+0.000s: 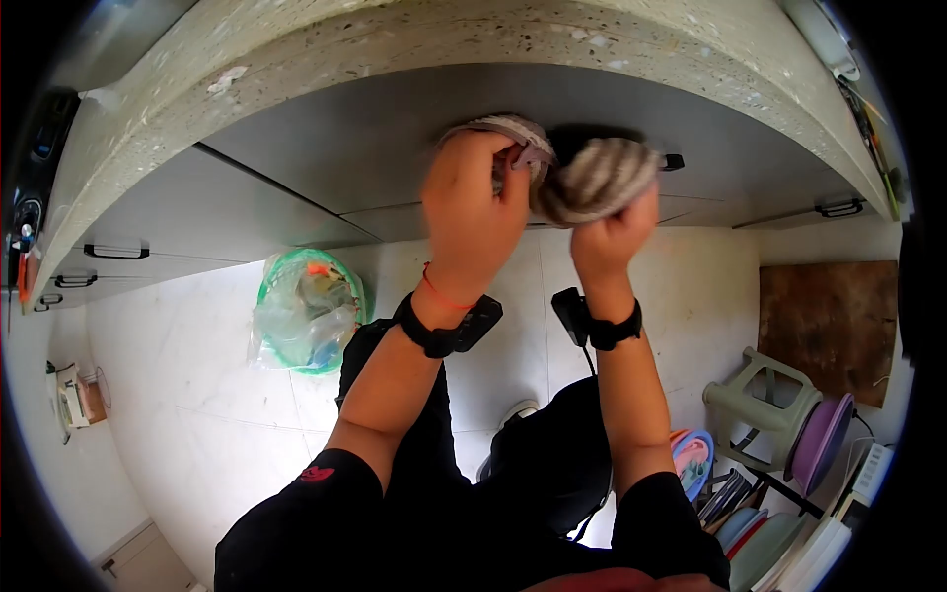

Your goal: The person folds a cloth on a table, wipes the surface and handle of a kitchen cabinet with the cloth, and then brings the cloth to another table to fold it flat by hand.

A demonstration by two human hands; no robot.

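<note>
A brown-and-white striped cloth (604, 180) is bunched up in front of the grey cabinet front (326, 158), just below the counter edge. My left hand (472, 202) is closed on its left part, thumb and fingers pinching a fold. Lower down on the right, my right hand (614, 242) grips the other end, slightly smeared by motion. Between the two hands the cloth sags and twists, and a dark patch shows behind it. Both wrists carry black straps with small boxes.
The speckled stone countertop (395, 44) curves across the top. A green bin (264, 286) lined with a plastic bag stands on the floor at left. To the right are a grey-green stool (755, 405), a purple basin (821, 444) and a brown board (829, 331).
</note>
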